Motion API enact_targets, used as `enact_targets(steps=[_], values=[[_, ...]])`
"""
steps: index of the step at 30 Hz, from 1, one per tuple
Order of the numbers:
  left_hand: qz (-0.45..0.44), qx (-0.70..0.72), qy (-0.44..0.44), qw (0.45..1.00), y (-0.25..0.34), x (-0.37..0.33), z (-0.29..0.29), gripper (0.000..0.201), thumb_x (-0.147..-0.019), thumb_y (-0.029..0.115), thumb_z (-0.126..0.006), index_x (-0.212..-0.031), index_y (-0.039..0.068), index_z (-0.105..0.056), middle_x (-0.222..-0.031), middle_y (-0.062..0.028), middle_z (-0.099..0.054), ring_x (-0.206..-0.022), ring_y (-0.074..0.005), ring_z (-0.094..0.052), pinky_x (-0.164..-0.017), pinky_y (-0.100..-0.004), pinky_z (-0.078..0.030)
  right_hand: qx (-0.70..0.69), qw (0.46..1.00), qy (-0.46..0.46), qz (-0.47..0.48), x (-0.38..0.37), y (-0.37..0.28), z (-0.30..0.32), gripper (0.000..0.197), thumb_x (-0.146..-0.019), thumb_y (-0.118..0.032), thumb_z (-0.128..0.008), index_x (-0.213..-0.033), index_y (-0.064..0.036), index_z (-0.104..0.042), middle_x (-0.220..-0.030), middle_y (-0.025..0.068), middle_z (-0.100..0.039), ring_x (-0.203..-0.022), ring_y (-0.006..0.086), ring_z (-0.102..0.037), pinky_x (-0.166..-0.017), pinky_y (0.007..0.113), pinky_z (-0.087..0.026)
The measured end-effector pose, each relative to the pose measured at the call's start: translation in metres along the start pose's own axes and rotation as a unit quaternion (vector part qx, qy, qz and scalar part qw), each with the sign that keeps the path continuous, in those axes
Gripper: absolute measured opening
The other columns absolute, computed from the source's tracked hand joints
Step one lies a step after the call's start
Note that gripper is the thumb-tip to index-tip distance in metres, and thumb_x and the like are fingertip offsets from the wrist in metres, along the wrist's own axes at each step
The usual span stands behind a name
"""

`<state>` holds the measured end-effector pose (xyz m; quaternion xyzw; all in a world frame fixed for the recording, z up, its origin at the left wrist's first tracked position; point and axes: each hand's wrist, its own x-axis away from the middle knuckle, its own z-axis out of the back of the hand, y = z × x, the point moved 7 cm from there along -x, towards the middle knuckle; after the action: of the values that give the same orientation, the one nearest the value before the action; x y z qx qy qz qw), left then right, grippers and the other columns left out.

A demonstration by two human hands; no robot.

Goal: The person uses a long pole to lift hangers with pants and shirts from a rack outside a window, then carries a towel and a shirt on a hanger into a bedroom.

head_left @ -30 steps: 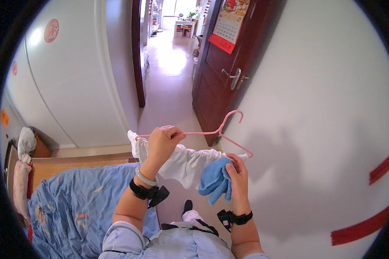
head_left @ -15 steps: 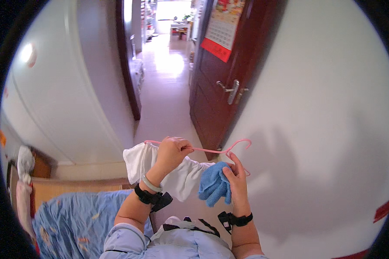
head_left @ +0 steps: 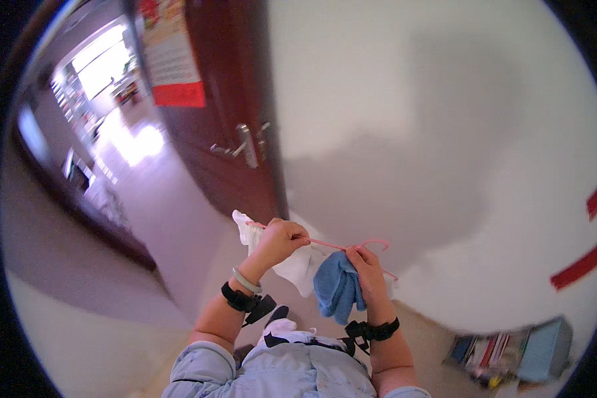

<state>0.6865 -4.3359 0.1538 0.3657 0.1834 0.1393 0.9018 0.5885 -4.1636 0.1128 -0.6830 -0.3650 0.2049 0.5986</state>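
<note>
A pink clothes hanger [head_left: 326, 244] stretches between my two hands at chest height, its hook to the right. My left hand [head_left: 282, 240] is closed, pinching the hanger's upper bar. White cloth [head_left: 297, 270] hangs from the hanger's left and middle part, partly behind that hand. My right hand [head_left: 371, 273] is closed on a soft blue cloth [head_left: 337, 285], close below the hook, with its fingers at the hanger. The blue cloth droops in folds to the left of the right hand. What the fingertips do behind it is hidden.
A dark red door [head_left: 229, 132] with a metal handle [head_left: 247, 146] and a calendar [head_left: 171, 60] stands open ahead. A white wall [head_left: 351, 86] is on the right. At lower right sits an open box [head_left: 544, 351] of books or papers. A bright corridor floor [head_left: 142, 156] runs away at left.
The view has swung to the right; the bed has left it and the box has come in. My right fingers have closed in against the hanger. Both hands keep hold.
</note>
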Motion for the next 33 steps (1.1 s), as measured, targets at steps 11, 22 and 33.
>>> enact_targets(steps=[11,22,33], values=[[-0.15,0.085,-0.033,0.984,-0.001,-0.06,-0.002,0.014,-0.077,0.012,-0.063,-0.09,0.007,-0.064,-0.095,-0.01,-0.061,-0.082,-0.0238,-0.057,-0.074,-0.0343,-0.046,-0.068,0.936,0.34,0.065,0.04,0.018,-0.01,0.017,-0.087,-0.018,-0.053,-0.078,-0.0036,-0.055,-0.071,-0.0029,-0.048,-0.068,0.0067,-0.044,-0.061,0.021,-0.036],[-0.093,0.39,-0.548,0.734,0.032,0.029,-0.094,0.041,-0.095,0.031,-0.037,-0.12,0.001,-0.05,-0.116,-0.0072,-0.054,-0.104,-0.0148,-0.052,-0.089,-0.0284,-0.042,-0.103,0.876,0.457,0.118,0.101,0.051,-0.048,0.02,-0.087,-0.019,-0.055,-0.089,0.0002,-0.06,-0.08,0.0,-0.056,-0.075,0.0082,-0.05,-0.069,0.021,-0.04],[0.143,0.425,-0.814,0.371,0.003,0.114,-0.103,0.039,-0.093,0.029,-0.045,-0.123,0.004,-0.049,-0.113,-0.0053,-0.057,-0.103,-0.0144,-0.054,-0.089,-0.0279,-0.045,-0.016,0.694,0.686,0.22,0.146,0.055,-0.191,0.027,-0.085,-0.01,-0.055,-0.111,-0.0017,-0.055,-0.092,0.0041,-0.06,-0.085,0.0107,-0.054,-0.075,0.023,-0.043]])
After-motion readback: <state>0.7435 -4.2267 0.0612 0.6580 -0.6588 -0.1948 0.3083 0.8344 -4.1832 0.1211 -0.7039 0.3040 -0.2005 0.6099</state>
